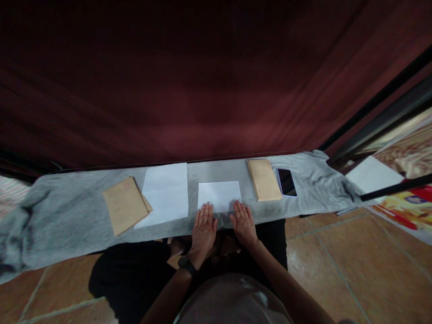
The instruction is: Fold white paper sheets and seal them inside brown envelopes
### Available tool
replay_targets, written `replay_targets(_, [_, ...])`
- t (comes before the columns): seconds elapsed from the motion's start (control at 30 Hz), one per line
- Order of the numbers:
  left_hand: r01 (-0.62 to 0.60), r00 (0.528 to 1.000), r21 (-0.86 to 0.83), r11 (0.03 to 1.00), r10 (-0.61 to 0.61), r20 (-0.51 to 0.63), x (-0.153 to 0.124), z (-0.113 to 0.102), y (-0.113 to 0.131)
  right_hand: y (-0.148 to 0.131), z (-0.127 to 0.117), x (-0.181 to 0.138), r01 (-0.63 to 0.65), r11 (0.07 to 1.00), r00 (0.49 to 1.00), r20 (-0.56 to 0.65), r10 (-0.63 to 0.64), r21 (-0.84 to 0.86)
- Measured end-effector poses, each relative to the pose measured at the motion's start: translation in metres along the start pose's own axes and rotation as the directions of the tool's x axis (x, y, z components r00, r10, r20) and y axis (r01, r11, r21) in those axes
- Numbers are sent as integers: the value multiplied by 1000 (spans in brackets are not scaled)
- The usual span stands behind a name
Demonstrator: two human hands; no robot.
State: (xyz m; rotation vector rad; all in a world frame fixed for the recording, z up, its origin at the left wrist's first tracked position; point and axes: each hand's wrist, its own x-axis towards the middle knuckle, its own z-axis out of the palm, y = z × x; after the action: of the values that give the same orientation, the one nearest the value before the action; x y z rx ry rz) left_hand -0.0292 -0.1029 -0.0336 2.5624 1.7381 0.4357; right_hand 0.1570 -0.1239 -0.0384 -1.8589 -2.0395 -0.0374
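Observation:
A folded white sheet of paper (219, 195) lies in the middle of a grey cloth (67, 211) spread over a low surface. My left hand (203, 228) lies flat with fingers stretched out, its fingertips on the sheet's near left edge. My right hand (243, 222) lies flat the same way on the near right edge. Neither hand holds anything. A dark watch sits on my left wrist.
Left of the folded sheet lie a larger white sheet (165, 193) and brown envelopes (124, 204). To the right lie another brown envelope stack (264, 179) and a dark phone (286, 182). A dark red curtain hangs behind. Tiled floor and printed items lie at the right.

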Motion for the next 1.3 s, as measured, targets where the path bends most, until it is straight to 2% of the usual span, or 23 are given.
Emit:
replay_targets(0.1, [-133, 988, -22, 991, 134, 73, 4, 3, 11, -17, 2, 5, 117, 989, 991, 55, -122, 87])
replay_targets(0.17, [-149, 984, -25, 989, 150, 97, 2, 6, 14, -21, 5, 2, 152, 982, 984, 73, -160, 109])
replay_targets(0.37, [-79, 995, -10, 997, 80, 65, -6, 3, 4, -6, 2, -12, 52, 998, 997, 55, -54, 48])
replay_targets(0.47, [-101, 993, -26, 994, 103, 51, 11, -2, 1, -3, -3, 0, 11, 996, 998, 54, -16, 85])
replay_targets(0.57, [-139, 988, -75, 987, 144, 56, 40, 0, 1, -8, -1, 24, 48, 986, 993, 97, -64, 161])
replay_targets(0.73, [-144, 974, -79, 986, 156, 166, 73, 16, -3, -14, 19, 55, 36, 985, 993, 106, -55, 171])
replay_targets(0.87, [-129, 980, -63, 990, 137, 141, 76, 26, -9, -6, 31, 57, 43, 993, 997, 53, -49, 106])
replay_targets(1.03, [-85, 993, -64, 994, 89, 77, 84, 27, -13, 4, 33, 54, 40, 999, 999, -3, -40, 30])
replay_targets(1.17, [-80, 991, -59, 995, 86, 99, 101, 26, -15, 5, 32, 55, 44, 999, 999, 15, -44, 6])
replay_targets(1.3, [-24, 993, -63, 998, 31, 116, 116, 27, -20, 5, 31, 55, 33, 999, 998, 56, -34, 9])
